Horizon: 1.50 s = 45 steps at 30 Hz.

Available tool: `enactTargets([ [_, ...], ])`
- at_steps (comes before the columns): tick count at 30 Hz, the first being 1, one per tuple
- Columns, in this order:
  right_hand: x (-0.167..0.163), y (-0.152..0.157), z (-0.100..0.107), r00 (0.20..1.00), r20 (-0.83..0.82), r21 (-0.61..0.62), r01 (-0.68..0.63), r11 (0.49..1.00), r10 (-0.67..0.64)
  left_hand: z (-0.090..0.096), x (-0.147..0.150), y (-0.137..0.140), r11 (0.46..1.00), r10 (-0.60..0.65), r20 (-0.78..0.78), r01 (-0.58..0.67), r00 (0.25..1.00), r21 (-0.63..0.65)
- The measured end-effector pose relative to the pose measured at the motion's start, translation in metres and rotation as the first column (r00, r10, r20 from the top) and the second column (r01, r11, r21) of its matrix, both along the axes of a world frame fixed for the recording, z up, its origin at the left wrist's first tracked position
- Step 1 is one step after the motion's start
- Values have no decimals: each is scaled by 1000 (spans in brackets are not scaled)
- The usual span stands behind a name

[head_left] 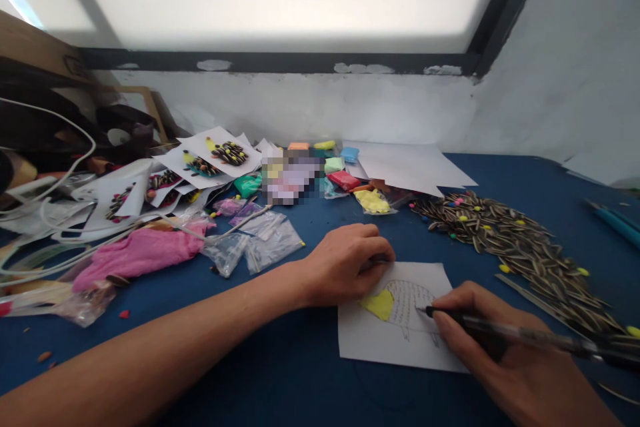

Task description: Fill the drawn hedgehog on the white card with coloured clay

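Note:
A white sheet of paper [370, 347] lies on the blue tabletop in front of me. On it is a pen drawing of an animal-like body with rows of small marks, short legs and a yellow clay patch [381, 305] at its left end. My left hand [350, 263] rests on the sheet's upper left edge with curled fingers, pressing it down. A black pen [520, 333] is gripped in my right hand [500, 340]. Its tip touches the drawing, or hovers just over it, among the marks on the body.
Striped sunflower seeds [525, 247] with small coloured bits are heaped at the right. Coloured clay packs [345, 180] and blank paper [400, 163] lie at the back. Finished seed pictures [215, 153], a pink cloth-like piece [145, 250], plastic bags [273, 240] and white cables crowd the left.

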State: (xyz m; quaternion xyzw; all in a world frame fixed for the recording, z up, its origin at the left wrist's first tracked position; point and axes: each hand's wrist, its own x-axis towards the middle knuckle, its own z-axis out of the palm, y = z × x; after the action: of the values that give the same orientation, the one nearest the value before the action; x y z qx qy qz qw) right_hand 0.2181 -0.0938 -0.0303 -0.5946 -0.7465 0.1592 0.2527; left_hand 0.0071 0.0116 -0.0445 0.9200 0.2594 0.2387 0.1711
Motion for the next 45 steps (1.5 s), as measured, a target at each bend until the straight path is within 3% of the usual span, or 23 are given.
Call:
enactTargets([
  [10, -1, 1, 0, 1000, 22, -22, 2, 1000, -2, 0, 0, 0, 1000, 3, -1, -3, 1000, -4],
  [21, -4, 1, 1, 1000, -22, 92, -8, 996, 10, 0, 0, 0, 1000, 5, -4, -5, 1000, -1],
  [45, -2, 2, 0, 999, 7, 73, -40, 997, 40, -2, 1, 1, 1000, 0, 12, 0, 1000, 4],
])
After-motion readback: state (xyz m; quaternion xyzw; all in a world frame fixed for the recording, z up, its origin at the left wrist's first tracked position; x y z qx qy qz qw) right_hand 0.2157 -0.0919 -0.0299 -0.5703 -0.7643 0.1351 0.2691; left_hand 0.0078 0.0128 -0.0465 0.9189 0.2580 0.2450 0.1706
